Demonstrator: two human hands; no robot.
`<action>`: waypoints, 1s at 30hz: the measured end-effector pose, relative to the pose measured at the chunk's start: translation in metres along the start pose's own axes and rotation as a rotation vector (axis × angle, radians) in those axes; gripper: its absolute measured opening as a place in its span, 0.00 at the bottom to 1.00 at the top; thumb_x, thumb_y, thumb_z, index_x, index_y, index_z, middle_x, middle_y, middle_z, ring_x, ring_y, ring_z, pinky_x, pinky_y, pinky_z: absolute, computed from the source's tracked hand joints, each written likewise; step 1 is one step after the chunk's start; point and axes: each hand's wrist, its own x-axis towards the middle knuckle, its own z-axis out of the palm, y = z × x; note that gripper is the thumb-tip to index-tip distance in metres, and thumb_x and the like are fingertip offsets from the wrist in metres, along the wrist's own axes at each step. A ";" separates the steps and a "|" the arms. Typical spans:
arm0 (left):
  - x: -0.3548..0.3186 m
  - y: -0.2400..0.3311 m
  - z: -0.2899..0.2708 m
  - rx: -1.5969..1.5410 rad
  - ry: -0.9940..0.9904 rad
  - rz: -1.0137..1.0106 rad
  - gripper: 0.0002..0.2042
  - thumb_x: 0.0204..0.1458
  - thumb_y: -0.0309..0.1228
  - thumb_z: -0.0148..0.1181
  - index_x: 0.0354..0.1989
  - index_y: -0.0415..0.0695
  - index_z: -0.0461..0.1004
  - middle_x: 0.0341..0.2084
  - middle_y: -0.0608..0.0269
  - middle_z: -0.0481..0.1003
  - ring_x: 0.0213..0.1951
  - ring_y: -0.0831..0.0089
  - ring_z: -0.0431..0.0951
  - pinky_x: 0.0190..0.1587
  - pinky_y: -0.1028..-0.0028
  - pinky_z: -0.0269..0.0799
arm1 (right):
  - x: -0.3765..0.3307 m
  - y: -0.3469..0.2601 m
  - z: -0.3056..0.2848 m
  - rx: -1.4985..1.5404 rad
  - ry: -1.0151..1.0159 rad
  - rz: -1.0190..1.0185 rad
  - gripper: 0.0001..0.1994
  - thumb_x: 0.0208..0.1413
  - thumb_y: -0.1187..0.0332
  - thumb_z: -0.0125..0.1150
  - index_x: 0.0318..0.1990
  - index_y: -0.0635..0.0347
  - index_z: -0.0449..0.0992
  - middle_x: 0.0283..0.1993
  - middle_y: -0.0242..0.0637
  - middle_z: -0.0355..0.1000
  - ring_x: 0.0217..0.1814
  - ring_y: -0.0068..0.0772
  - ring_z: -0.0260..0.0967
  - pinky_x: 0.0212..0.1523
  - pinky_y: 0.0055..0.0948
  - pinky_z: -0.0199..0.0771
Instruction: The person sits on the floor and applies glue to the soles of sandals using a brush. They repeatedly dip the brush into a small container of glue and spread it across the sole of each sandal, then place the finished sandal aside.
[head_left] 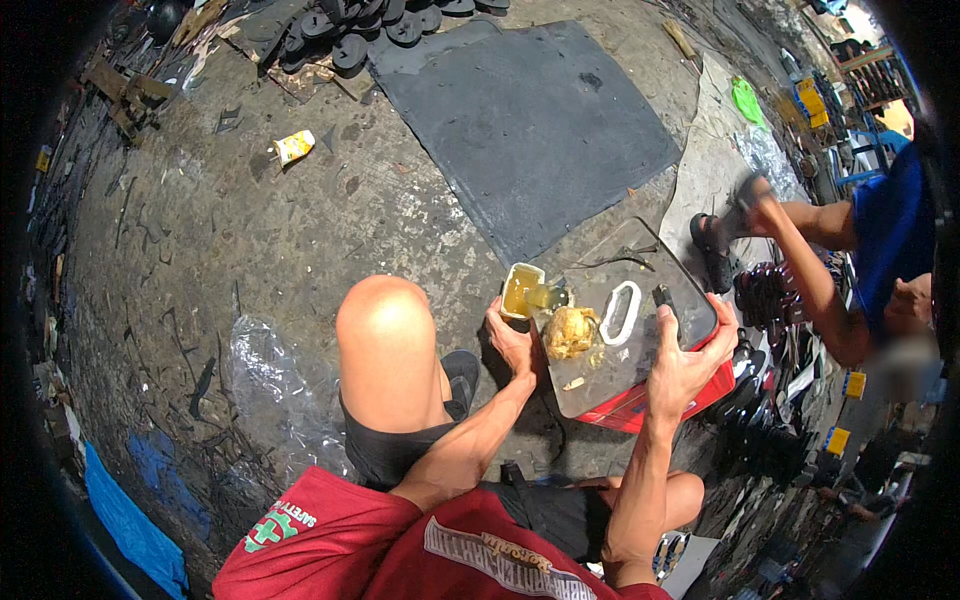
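Observation:
My left hand (511, 341) is closed around the side of a small rectangular tub (521, 291) of amber liquid, at the low table's left edge. Against the tub's right side is a small clear container (548, 297). A lumpy yellow-brown mass (572, 332) sits beside it on the smooth grey tabletop (610, 385). Farther right lies a white oval ring (620, 312). Over the table's right side, my right hand (690, 345) has a short black object (665, 298) at its thumb; the fingers curl toward the table edge, partly hidden.
A dark square sheet (540, 120) covers the floor ahead, with a pile of black sandal soles (350, 40) behind it. A yellow-white cup (294, 148) lies to the left, and clear plastic wrap (285, 390) nearer. Another person's leg (800, 240) is at the right.

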 end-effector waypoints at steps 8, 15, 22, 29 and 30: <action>-0.004 0.001 0.002 -0.001 0.008 -0.005 0.30 0.48 0.23 0.73 0.61 0.46 0.70 0.53 0.52 0.81 0.55 0.50 0.81 0.54 0.59 0.76 | 0.002 0.000 -0.003 0.011 0.003 0.021 0.29 0.51 0.72 0.77 0.60 0.59 0.72 0.65 0.45 0.67 0.77 0.51 0.56 0.77 0.51 0.48; -0.002 0.003 0.002 -0.009 0.007 0.002 0.33 0.44 0.28 0.78 0.61 0.45 0.71 0.53 0.51 0.81 0.54 0.50 0.82 0.54 0.59 0.76 | 0.002 0.004 -0.006 0.039 0.004 0.041 0.28 0.51 0.71 0.77 0.60 0.59 0.72 0.66 0.46 0.66 0.77 0.51 0.56 0.77 0.51 0.49; -0.005 0.003 0.002 -0.061 -0.048 -0.064 0.32 0.42 0.26 0.78 0.58 0.42 0.70 0.54 0.48 0.78 0.57 0.50 0.78 0.59 0.57 0.72 | 0.008 0.023 -0.019 0.110 -0.001 0.075 0.29 0.51 0.70 0.78 0.60 0.60 0.73 0.67 0.47 0.66 0.76 0.49 0.56 0.77 0.47 0.51; -0.018 0.021 0.001 -0.075 -0.110 0.034 0.31 0.42 0.18 0.74 0.57 0.39 0.69 0.55 0.45 0.76 0.59 0.46 0.75 0.63 0.56 0.69 | 0.020 0.058 -0.050 0.375 -0.014 0.221 0.27 0.54 0.74 0.75 0.60 0.62 0.72 0.63 0.40 0.67 0.66 0.37 0.65 0.72 0.35 0.58; -0.021 0.023 0.003 -0.080 -0.132 0.048 0.31 0.42 0.18 0.74 0.57 0.39 0.69 0.55 0.45 0.76 0.59 0.46 0.75 0.63 0.56 0.69 | 0.023 0.059 -0.059 0.383 -0.018 0.245 0.26 0.55 0.74 0.75 0.61 0.62 0.71 0.62 0.40 0.68 0.65 0.35 0.65 0.71 0.34 0.60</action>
